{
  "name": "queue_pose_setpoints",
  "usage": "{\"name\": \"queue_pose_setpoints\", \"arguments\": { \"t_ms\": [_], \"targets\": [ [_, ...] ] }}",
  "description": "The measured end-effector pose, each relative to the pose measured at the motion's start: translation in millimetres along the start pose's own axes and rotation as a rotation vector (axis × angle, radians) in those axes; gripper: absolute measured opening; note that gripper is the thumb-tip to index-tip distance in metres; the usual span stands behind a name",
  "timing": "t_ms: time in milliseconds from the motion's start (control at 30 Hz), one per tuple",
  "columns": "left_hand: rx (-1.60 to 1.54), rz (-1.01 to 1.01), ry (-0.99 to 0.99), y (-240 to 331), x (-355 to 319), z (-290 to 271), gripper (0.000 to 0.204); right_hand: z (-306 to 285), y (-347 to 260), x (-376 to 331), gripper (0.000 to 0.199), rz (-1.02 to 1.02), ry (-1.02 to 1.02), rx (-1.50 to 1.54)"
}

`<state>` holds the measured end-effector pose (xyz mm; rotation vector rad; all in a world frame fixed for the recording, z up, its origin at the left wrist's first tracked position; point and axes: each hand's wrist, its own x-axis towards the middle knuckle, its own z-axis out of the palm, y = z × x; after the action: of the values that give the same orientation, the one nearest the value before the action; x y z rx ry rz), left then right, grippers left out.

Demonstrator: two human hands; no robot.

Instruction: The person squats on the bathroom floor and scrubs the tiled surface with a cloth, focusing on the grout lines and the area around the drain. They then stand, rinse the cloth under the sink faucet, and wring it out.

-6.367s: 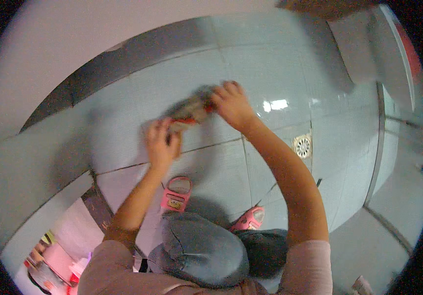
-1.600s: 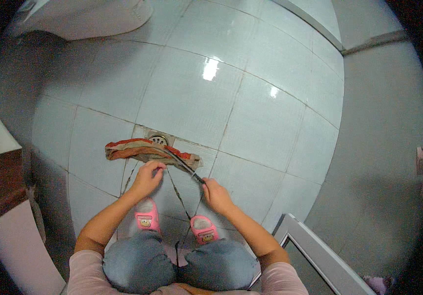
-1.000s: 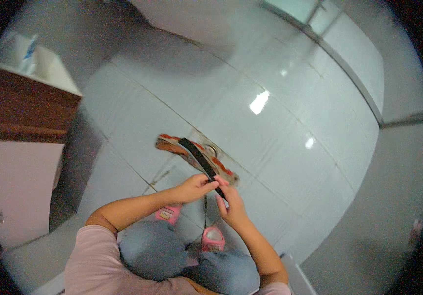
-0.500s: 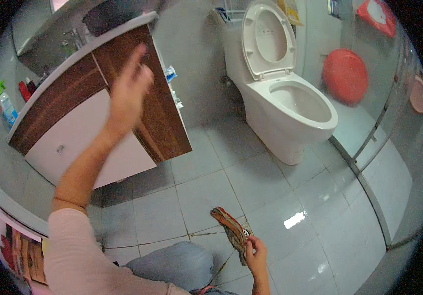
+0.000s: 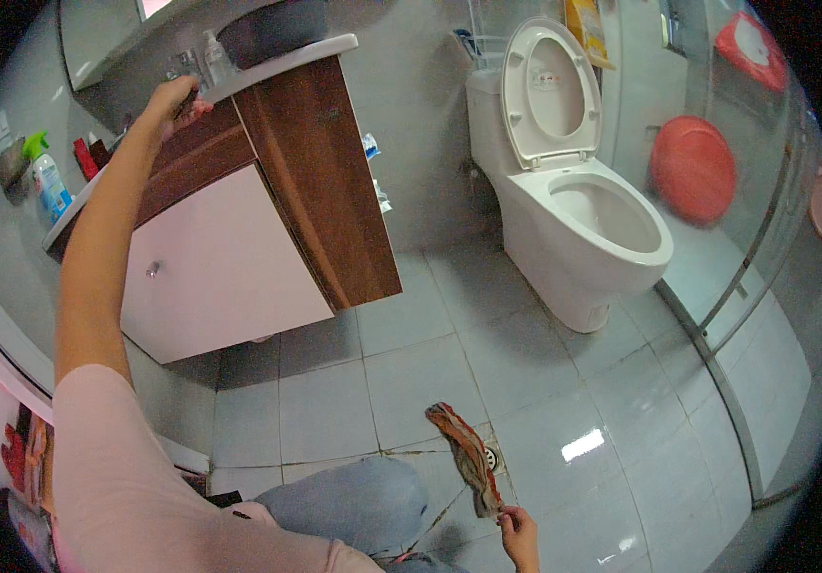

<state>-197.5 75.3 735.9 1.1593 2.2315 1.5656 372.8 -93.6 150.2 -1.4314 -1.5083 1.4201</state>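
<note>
**Rag (image 5: pixel 469 462) at the right hand's (image 5: pixel 520 540) fingertips**

The rag lies lengthwise on the floor (image 5: pixel 416 329), just left of the drain (image 5: pixel 492 459) and well in from the floor's edge under the cabinet (image 5: pixel 230 267). Its near end meets the right fingertips, which are close together; whether they pinch it, I cannot tell. The left hand (image 5: pixel 178 102) is at the counter's (image 5: pixel 287 63) front edge, near a pump bottle (image 5: pixel 217 59); its fingers are curled, their hold unclear.

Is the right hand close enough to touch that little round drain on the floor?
Probably yes: the drain looks close to the right hand, and its right side seems uncovered, though the red-and-brown cloth lies along its left.
</note>
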Motion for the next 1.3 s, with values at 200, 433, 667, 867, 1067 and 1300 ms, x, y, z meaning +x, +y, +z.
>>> {"name": "queue_pose_setpoints", "arguments": {
  "t_ms": [200,433,667,867,1067,1300],
  "targets": [
    [-0.121,0.082,-0.043,16,5,22,0.028,-5,-3,-13,0.018,0.08,-0.055,-0.028],
    [-0.221,0.093,-0.139,20,-2,41,0.035,-7,14,-16,0.02,0.118,-0.062,0.018],
    [-0.181,0.138,-0.252,0,-10,39,0.056,-3,27,-21,0.02,0.054,-0.057,-0.078],
    [-0.243,0.331,-0.173,-58,32,19,0.048,5,6,-22,0.02,0.086,-0.037,-0.139],
    [0.205,0.287,-0.37,-255,-97,126,0.029,33,48,20,0.028,0.12,0.146,-0.491],
    [0.425,0.647,-1.27,-435,-300,370,0.025,72,94,67,0.034,0.137,0.309,-0.666]
  ]
}}
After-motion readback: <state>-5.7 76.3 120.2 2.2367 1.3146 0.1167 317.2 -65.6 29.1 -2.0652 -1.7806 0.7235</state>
